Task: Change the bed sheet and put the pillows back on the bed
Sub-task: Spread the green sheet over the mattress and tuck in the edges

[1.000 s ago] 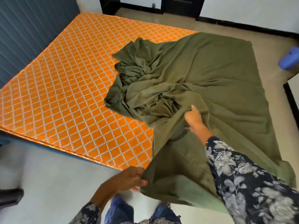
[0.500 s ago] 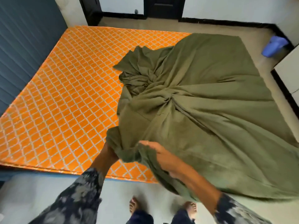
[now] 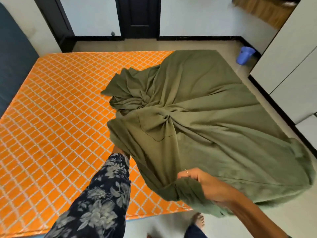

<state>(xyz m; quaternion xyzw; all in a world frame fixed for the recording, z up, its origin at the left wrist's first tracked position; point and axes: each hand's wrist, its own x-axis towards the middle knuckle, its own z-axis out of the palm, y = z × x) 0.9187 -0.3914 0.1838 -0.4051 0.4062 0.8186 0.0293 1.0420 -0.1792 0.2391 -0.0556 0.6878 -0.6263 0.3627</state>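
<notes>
Both hands are on the olive green sheet point(image 3: 205, 121) from where I watch. Starting at the left, my left hand point(image 3: 118, 150) is mostly hidden: the floral sleeve point(image 3: 106, 191) reaches out over the orange mattress point(image 3: 56, 117) and the wrist disappears under the sheet's near left fold, so I cannot tell whether those fingers are closed on the cloth or only lying beneath it. That fold is lifted off the mattress where the arm goes under it. The mattress, orange with a white diamond lattice, lies bare across its whole left half, with a dark blue headboard point(image 3: 12, 62) along its left side. Moving right, the sheet is bunched and twisted into a knot of creases near its middle, with folds fanning out from there; it covers the right part of the mattress and spills past the right edge toward the floor point(image 3: 228, 47). My right hand point(image 3: 202, 182) is at the sheet's near edge, fingers curled and clenched on a gathered wad of the fabric, holding it up above the mattress's near right corner; a thin ring shows on one finger. Below that hand I see a bare foot point(image 3: 199, 219) on the pale floor. Far right, a blue plastic mug point(image 3: 244, 54) stands on the floor beside white cabinet doors point(image 3: 288, 57).
</notes>
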